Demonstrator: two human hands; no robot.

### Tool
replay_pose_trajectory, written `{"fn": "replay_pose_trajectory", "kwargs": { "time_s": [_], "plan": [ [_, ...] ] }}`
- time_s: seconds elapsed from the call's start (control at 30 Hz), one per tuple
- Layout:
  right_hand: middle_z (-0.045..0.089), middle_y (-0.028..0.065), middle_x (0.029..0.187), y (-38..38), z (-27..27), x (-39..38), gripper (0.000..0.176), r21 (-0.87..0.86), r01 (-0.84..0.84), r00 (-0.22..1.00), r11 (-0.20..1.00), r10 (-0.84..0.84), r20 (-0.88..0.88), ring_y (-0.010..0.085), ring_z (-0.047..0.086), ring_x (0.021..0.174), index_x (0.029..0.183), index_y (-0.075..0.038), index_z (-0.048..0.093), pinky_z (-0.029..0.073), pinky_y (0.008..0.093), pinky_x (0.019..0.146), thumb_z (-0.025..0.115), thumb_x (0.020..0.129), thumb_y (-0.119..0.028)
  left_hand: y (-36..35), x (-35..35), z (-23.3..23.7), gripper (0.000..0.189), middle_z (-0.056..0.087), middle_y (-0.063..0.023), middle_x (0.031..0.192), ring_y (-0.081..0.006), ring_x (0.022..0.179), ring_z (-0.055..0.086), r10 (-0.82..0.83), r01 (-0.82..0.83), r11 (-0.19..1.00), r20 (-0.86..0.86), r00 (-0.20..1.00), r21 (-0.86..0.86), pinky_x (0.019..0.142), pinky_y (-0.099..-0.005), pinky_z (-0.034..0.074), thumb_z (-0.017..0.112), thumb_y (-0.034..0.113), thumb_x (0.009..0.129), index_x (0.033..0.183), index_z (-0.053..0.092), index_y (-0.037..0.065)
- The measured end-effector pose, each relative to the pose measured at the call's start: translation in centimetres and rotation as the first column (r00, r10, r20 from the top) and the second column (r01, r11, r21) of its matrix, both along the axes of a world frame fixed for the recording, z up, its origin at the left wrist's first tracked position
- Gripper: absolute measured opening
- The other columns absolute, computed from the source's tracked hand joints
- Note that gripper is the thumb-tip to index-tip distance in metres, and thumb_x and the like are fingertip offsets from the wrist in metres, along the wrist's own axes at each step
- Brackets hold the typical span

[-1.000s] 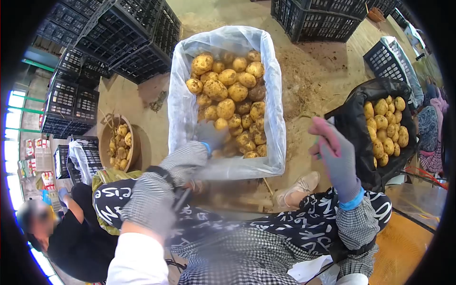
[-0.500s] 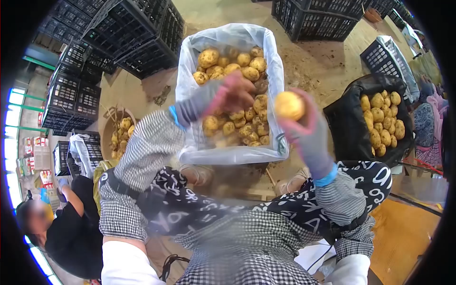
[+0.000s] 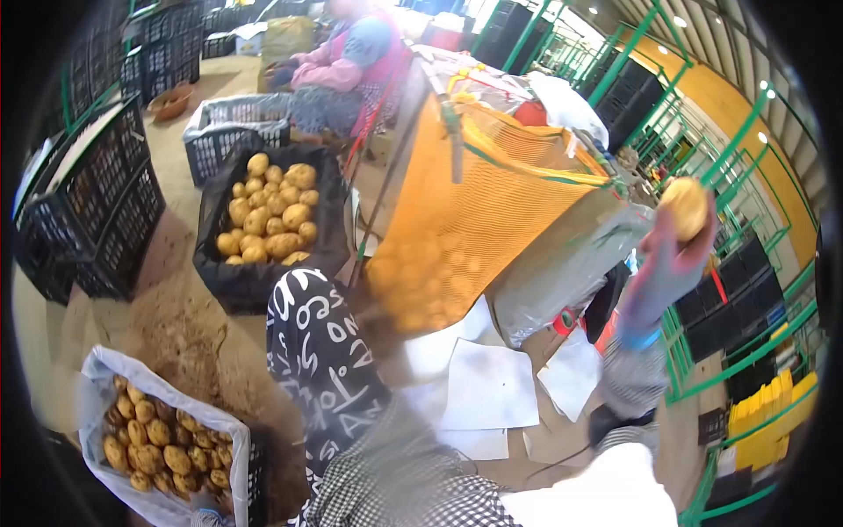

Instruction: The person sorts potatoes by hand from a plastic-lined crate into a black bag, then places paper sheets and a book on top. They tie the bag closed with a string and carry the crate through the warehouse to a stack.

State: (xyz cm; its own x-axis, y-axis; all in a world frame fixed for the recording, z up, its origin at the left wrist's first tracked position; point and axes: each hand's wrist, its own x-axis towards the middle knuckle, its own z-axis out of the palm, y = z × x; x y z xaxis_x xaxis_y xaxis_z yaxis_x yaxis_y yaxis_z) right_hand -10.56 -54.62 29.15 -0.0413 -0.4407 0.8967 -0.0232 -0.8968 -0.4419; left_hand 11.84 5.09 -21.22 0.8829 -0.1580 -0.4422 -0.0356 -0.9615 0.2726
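My right hand (image 3: pixel 672 263), in a grey and pink glove, is raised at the right with its fingers closed round a large pale potato (image 3: pixel 687 209). To its left hangs an orange mesh bag (image 3: pixel 518 206) with several potatoes low inside. Of my left hand (image 3: pixel 206 512) only a sliver of grey glove seems to show, at the bottom edge beside the crate lined with white plastic (image 3: pixel 95 422); its fingers are hidden. Soil-covered potatoes (image 3: pixel 158 430) lie in that crate. A crate lined in black (image 3: pixel 215 272) holds several cleaner potatoes (image 3: pixel 274 206).
Beyond the black-lined crate, a seated person (image 3: pixel 351 66) works near a plastic-lined crate (image 3: pixel 237 132). Black crates (image 3: pixel 97 202) are stacked at the left. White sheets (image 3: pixel 492 386) lie beside my leg. Green metal rails (image 3: pixel 746 369) run along the right.
My view has swung to the right. My right hand has carried the potato up and away from the white-lined crate, past the mesh bag. My left hand has almost left the picture.
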Motion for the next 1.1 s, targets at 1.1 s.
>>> {"fn": "replay_pose_trajectory", "kwargs": {
  "time_s": [1.1],
  "plan": [
    [0.059,0.0091,0.118,37.1,-30.0,22.1,0.074,0.934,-0.263,-0.858,-0.241,0.501,-0.113,0.0174,0.062,0.101,0.14,-0.005,0.041,0.051,0.03,0.085,0.076,0.076,-0.01,-6.0,-11.5,18.0,0.052,0.063,-0.0074,0.103,-0.0087,0.062,0.059,0.756,-0.337,-0.1,-0.292,0.586,-0.936,0.049,-0.0209,0.047,0.057,0.043,0.094,0.127,0.051,0.002]
  ]
}}
